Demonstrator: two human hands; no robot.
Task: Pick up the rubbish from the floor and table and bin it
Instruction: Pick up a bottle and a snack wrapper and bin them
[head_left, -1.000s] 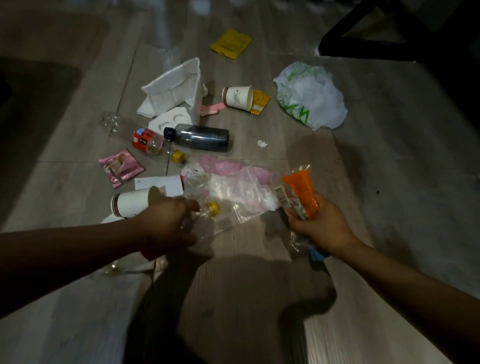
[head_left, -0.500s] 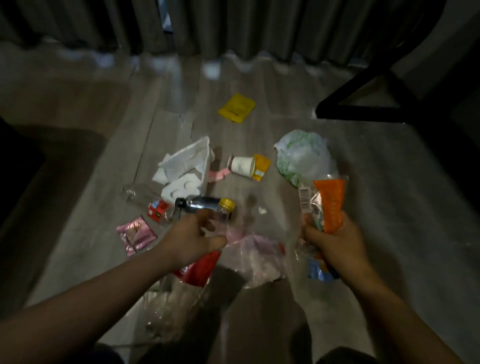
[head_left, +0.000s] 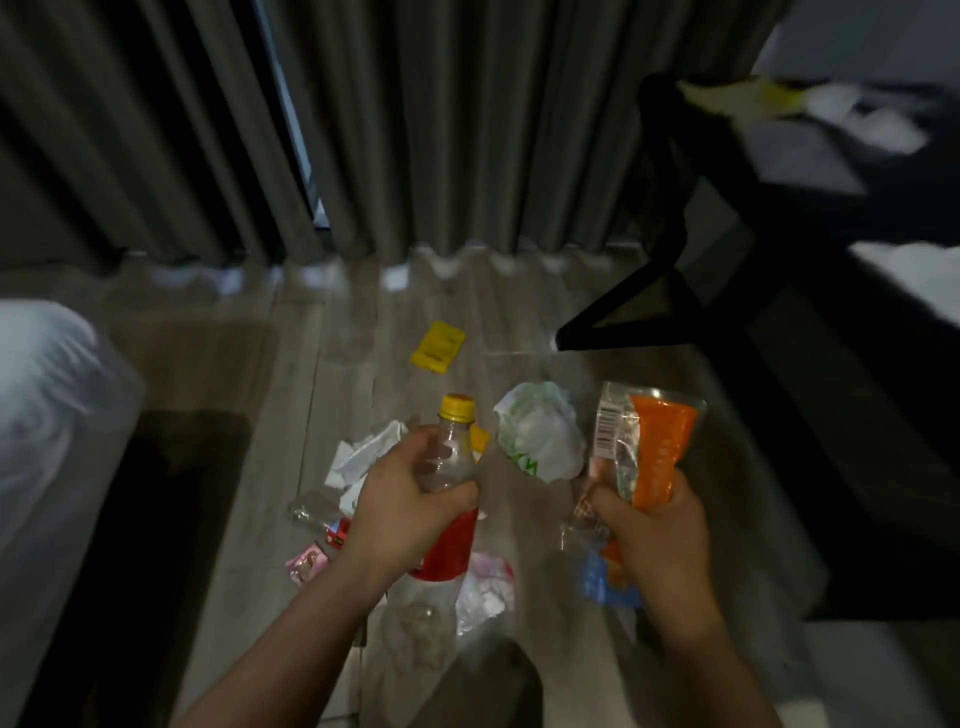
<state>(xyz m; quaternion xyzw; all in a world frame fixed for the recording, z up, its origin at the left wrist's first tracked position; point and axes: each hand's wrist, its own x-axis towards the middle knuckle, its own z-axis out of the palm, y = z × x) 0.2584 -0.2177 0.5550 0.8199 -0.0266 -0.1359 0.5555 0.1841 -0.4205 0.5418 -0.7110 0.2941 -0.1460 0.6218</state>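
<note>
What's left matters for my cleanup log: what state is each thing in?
Plastic bottle: capped, off the floor, gripped by the left hand.
Orange wrapper: crumpled with other wrappers, gripped by the right hand.
White-and-green plastic bag: crumpled, lying on the floor.
Yellow sachet: flat on the floor, untouched.
Curtains: drawn, one narrow gap.

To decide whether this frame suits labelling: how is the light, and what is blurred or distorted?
Head view: dim light, dark corners; the clear plastic bottle with a yellow cap in the left hand and the orange plastic wrapper in the right hand are readable; the pale litter on the black table is motion-smeared; the grey curtain folds lean outward, wide-angle distortion.
</note>
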